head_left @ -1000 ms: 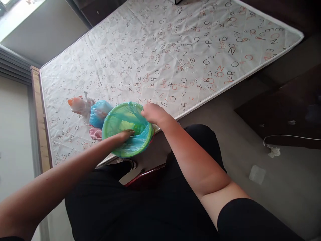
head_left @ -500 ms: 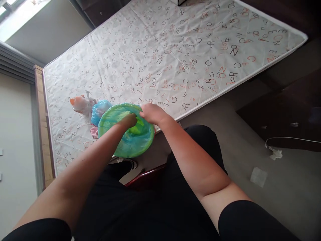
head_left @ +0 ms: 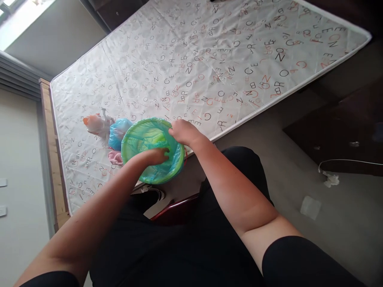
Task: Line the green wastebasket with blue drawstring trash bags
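A round green trash can (head_left: 123, 149) is tilted with its mouth toward me at the mattress edge. A thin blue-green plastic bag (head_left: 176, 153) lines it and is folded over the rim. My right hand (head_left: 184, 131) is closed on the rim at the right side, gripping the can and the bag edge together. Inside the mouth, my left hand (head_left: 158, 155) has its bent fingers slightly apart against the lining. Just left of the can lie a blue plastic bag (head_left: 118, 133), a pink cloth (head_left: 115, 156) and a whitish plastic bag with an orange part (head_left: 97, 124).
A letter-printed mattress (head_left: 191, 71) stretches away in front of me. Below its edge are my black-clad legs (head_left: 245, 163) and a dark red seat edge (head_left: 176, 207). On the right stand dark drawers (head_left: 338, 131) with a white cable (head_left: 350, 160) and crumpled tissue (head_left: 330, 179).
My left hand has moved down and slightly right inside the can, and its fingers have loosened. The can has shifted slightly up. My right hand stays on the rim.
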Demonstrator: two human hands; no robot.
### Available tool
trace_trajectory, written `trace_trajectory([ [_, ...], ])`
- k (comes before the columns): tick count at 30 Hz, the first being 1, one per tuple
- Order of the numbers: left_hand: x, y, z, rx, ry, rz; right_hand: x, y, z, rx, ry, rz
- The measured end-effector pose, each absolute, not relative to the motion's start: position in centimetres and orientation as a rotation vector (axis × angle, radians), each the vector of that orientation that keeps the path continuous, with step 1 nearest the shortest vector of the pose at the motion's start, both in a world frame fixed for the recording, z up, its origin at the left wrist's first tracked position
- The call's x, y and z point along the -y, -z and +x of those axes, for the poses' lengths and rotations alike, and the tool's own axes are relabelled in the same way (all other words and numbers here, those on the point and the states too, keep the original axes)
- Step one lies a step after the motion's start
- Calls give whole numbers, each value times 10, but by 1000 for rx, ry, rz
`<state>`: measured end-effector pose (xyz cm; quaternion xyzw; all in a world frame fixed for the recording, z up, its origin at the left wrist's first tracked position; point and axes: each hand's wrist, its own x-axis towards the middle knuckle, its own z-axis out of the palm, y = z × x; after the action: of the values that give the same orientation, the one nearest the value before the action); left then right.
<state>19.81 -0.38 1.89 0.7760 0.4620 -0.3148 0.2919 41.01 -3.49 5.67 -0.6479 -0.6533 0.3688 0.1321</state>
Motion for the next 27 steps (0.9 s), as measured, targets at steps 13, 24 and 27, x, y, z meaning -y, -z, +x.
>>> trace_trajectory([
  [13,-26,-39,199,-1367,892,1984,35,-59,405,1893,-1092,-1901],
  [24,5,-73,162,-1218,379,1983,35,-51,404,1541,-1155,-2151],
  [27,-8,-82,124,-1442,-464,1942,33,-42,410,1487,-1075,-2188],
])
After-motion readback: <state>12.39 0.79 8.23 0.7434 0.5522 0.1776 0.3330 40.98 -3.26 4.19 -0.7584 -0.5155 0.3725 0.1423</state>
